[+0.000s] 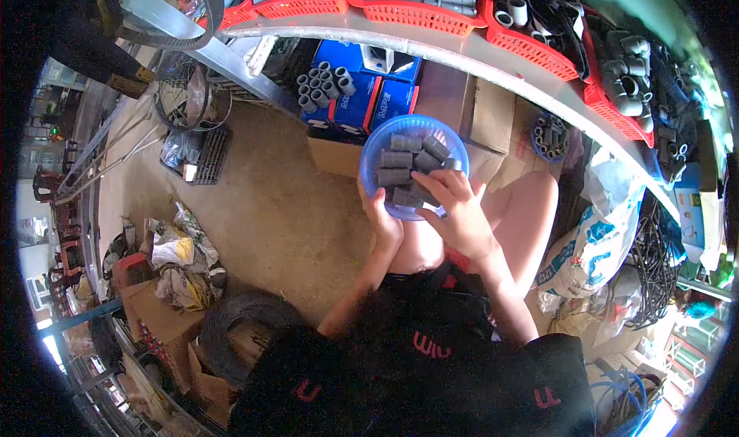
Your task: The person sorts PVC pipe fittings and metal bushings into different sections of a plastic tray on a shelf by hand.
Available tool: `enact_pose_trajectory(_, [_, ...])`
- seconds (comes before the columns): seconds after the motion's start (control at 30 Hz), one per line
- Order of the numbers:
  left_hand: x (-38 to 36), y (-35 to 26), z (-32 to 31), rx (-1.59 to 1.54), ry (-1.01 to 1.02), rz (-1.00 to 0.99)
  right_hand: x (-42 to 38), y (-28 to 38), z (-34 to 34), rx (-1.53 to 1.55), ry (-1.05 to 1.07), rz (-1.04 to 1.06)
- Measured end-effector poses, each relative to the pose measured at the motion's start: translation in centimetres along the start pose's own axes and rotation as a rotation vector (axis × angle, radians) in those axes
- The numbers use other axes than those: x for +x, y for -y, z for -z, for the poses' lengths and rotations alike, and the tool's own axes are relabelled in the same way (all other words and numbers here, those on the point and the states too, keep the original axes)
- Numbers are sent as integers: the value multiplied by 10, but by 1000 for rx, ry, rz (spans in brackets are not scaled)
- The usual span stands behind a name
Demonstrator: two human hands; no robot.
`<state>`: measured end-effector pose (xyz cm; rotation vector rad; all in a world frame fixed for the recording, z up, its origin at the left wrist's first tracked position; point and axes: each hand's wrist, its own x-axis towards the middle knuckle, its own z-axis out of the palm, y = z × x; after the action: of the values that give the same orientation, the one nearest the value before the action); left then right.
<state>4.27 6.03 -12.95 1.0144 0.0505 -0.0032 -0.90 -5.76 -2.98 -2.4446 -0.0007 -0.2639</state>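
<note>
A round blue plastic basket [371,149] rests over my lap with several short grey pipe couplings [396,159] lying in it. My left hand [382,220] supports the basket from its lower left side, thumb up against the wall. Over the basket's right half is my right hand [459,206], its fingers bent around a grey pipe coupling [423,193] among the others. That hand partly covers the couplings below it.
Grey couplings [325,88] stand grouped on blue boxes [360,102] ahead. Red baskets of pipe fittings [419,15] line the shelf above. Another small basket of fittings [550,137] sits to the right, near a white sack [589,252]. Cardboard boxes [158,314] lie at lower left.
</note>
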Motion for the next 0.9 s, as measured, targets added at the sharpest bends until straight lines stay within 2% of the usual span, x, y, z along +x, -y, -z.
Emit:
enact_pose_trajectory(0.13, [0,-6,-4,9,-6,12,4,-2,-7,-136,11,36])
enact_pose_trajectory(0.27, [3,4,7,4,0,3,0,-13,-4,30,65,167])
enact_pose_trajectory(0.43, [1,8,8,39,-12,-23,-2,-15,11,107,107,102])
enact_pose_trajectory(0.53, [3,7,10,67,-18,-17,6,-18,14,146,67,160])
enact_pose_trajectory(0.57, [4,6,10,83,-14,-14,14,-19,16,269,44,158])
enact_pose_trajectory(0.67, [5,-3,9,11,14,-2,70,2,28,169,51,258])
enact_pose_trajectory(0.73, [5,-1,11,-18,5,25,120,4,-7,460,78,272])
enact_pose_trajectory(0.8, [6,2,14,-38,-3,64,174,-3,-52,327,139,293])
enact_pose_trajectory(0.9, [-3,10,21,-38,-45,155,248,-33,-125,-167,184,104])
